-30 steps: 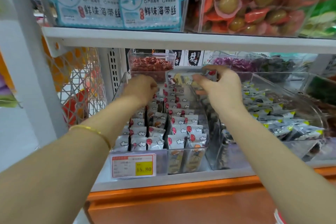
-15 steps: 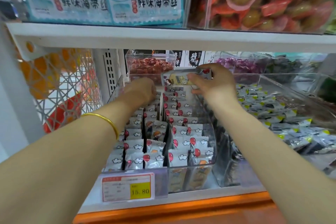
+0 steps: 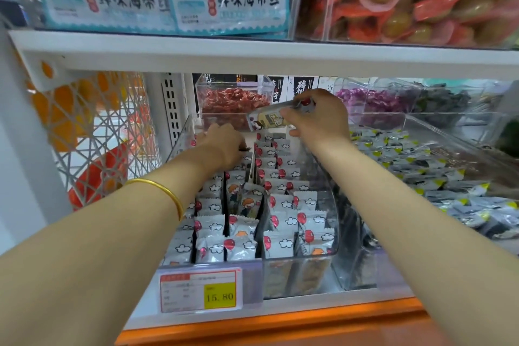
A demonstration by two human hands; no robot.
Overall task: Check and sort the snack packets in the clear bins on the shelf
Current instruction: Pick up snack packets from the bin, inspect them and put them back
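The snack packet (image 3: pixel 269 119), at frame centre above the clear bin (image 3: pixel 323 258), looks light, crinkly and slippery; best pinched by its end seam, as the right hand (image 3: pixel 317 118) does. The left hand (image 3: pixel 224 143) digs among the rows, its grip hidden

Both arms reached forward. The left hand (image 3: pixel 224 143) curled palm-down with its fingers bent low. The right hand (image 3: pixel 317 116) was raised higher, its fingers pinched closed.
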